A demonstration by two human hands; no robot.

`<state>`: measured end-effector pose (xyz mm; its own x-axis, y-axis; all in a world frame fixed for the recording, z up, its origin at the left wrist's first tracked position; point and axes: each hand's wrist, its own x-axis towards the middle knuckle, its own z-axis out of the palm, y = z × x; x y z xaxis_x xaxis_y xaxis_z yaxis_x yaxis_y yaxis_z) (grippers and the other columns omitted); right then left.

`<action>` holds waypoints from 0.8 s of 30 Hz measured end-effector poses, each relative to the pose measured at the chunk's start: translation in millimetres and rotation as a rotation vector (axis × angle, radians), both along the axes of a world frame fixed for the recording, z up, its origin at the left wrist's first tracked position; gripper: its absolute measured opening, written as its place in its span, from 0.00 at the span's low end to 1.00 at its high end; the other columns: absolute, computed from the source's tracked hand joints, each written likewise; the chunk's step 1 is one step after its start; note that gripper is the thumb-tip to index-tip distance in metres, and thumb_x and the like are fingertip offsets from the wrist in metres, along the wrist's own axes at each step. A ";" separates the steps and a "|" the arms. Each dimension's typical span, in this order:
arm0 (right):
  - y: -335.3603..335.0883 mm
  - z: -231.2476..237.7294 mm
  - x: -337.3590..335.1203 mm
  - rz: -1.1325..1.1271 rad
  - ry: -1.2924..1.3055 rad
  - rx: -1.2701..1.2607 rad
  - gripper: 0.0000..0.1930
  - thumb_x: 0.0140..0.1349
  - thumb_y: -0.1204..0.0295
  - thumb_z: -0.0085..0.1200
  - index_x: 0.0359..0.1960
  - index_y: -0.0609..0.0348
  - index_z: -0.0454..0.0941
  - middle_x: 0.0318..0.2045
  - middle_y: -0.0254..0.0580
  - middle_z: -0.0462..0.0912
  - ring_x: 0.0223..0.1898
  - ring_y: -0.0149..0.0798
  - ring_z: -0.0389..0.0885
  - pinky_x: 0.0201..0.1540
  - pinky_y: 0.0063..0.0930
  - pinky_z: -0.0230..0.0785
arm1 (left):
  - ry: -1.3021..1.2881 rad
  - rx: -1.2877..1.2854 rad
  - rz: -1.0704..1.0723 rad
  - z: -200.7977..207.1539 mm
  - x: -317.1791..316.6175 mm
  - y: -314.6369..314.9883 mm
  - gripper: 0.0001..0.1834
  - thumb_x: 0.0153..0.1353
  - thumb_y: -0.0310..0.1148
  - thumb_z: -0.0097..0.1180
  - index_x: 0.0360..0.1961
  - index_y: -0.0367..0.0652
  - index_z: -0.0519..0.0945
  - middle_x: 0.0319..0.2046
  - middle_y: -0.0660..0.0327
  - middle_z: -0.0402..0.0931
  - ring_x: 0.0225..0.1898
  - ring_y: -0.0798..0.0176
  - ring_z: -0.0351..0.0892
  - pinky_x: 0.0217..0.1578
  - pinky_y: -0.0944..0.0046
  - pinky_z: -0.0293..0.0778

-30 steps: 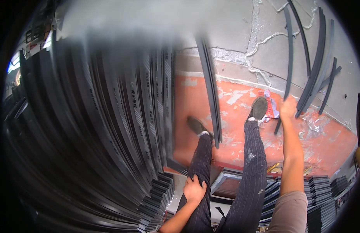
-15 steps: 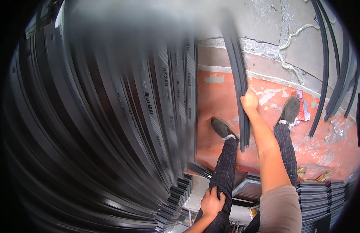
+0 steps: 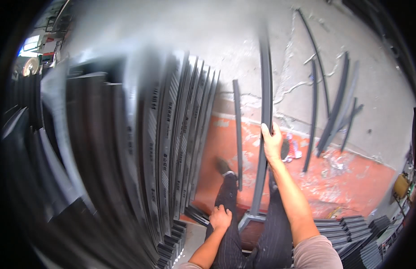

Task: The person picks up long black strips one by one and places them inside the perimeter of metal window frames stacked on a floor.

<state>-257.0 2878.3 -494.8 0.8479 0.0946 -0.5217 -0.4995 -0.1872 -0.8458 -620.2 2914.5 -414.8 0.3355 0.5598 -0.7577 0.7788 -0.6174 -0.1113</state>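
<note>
Worn orange paint (image 3: 351,184), scratched into pale patches, covers the floor near the person's feet, and beyond it I see cracked grey concrete (image 3: 378,89). From my distant place I look down through the head camera: the right hand (image 3: 273,142) is closed around a long dark bar (image 3: 266,80), which is in front of the body, its lower part between the legs. Its upper end is lost in blur, and I cannot tell if the lower end touches the grey frame (image 3: 249,218). The left hand (image 3: 220,218) rests on the left trouser leg (image 3: 225,197), its fingers loose over the cloth. One thin strip (image 3: 238,134) lies left of the bar; several dark strips (image 3: 335,107) lie to the right. Many dark profiles (image 3: 170,148) stand close together at the left.
</note>
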 end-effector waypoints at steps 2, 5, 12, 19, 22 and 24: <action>8.1 83.2 39.0 -0.066 -0.170 -0.082 0.18 0.65 0.65 0.59 0.49 0.66 0.78 0.39 0.40 0.83 0.41 0.30 0.79 0.48 0.28 0.70 | -0.126 -0.024 0.041 38.8 13.3 3.5 0.19 0.56 0.45 0.57 0.44 0.44 0.79 0.42 0.49 0.78 0.46 0.43 0.79 0.46 0.44 0.74; 17.6 211.6 90.0 -0.106 -0.393 0.069 0.18 0.60 0.72 0.61 0.49 0.64 0.71 0.37 0.42 0.81 0.40 0.34 0.81 0.44 0.28 0.73 | -0.102 -0.258 0.116 103.8 34.8 14.1 0.22 0.58 0.43 0.59 0.50 0.43 0.79 0.45 0.49 0.79 0.49 0.45 0.79 0.51 0.49 0.73; -0.3 458.9 153.4 0.188 -0.620 0.331 0.11 0.64 0.76 0.55 0.47 0.57 0.69 0.27 0.34 0.78 0.20 0.23 0.72 0.21 0.18 0.66 | -1.518 0.034 0.009 434.6 208.7 81.1 0.16 0.58 0.28 0.59 0.48 0.36 0.80 0.45 0.50 0.81 0.46 0.48 0.81 0.48 0.56 0.75; 114.5 643.2 54.0 1.244 -1.293 0.200 0.21 0.55 0.75 0.60 0.52 0.60 0.73 0.32 0.46 0.78 0.30 0.44 0.79 0.34 0.36 0.72 | -1.772 0.673 -0.252 613.4 144.7 118.2 0.16 0.59 0.32 0.60 0.49 0.42 0.77 0.46 0.57 0.80 0.50 0.54 0.80 0.57 0.47 0.71; 174.2 674.9 -6.8 1.607 -1.660 0.024 0.24 0.49 0.68 0.67 0.50 0.50 0.77 0.34 0.40 0.79 0.38 0.45 0.80 0.39 0.37 0.72 | -1.450 0.895 -0.260 604.6 113.5 162.8 0.23 0.60 0.46 0.61 0.51 0.44 0.76 0.52 0.56 0.76 0.57 0.55 0.76 0.66 0.42 0.60; 199.8 685.5 -39.4 1.738 -1.847 -0.024 0.22 0.48 0.65 0.68 0.47 0.46 0.79 0.33 0.36 0.80 0.39 0.42 0.80 0.40 0.36 0.72 | -1.335 0.896 -0.212 593.1 82.0 195.5 0.31 0.54 0.54 0.64 0.52 0.42 0.77 0.47 0.52 0.78 0.52 0.54 0.78 0.65 0.44 0.62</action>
